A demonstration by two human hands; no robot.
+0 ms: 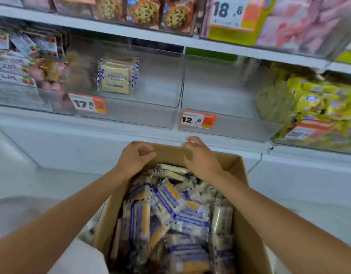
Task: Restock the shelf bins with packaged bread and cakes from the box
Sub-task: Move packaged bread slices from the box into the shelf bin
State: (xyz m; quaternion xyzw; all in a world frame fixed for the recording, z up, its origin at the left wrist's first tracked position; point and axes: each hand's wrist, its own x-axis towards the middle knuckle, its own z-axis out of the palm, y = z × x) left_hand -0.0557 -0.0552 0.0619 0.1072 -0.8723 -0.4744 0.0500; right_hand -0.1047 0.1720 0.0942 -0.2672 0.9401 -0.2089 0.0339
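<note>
White shop shelving rose just beyond the cardboard box (249, 214); the box sat heaped with blue-and-yellow wrapped cakes (170, 210); both hands were at its far flap (168, 153), the left hand (136, 158) curled round the flap's left end, the right hand (201, 159) with bent fingers hooked over its top edge; neither held a packet; above the box, a clear bin (141, 113) held only a few matching packets (116, 76). By my reading, the flap was being folded clear; next, a hand would need to dip into the box, close on some cakes and lift them to that bin.
</note>
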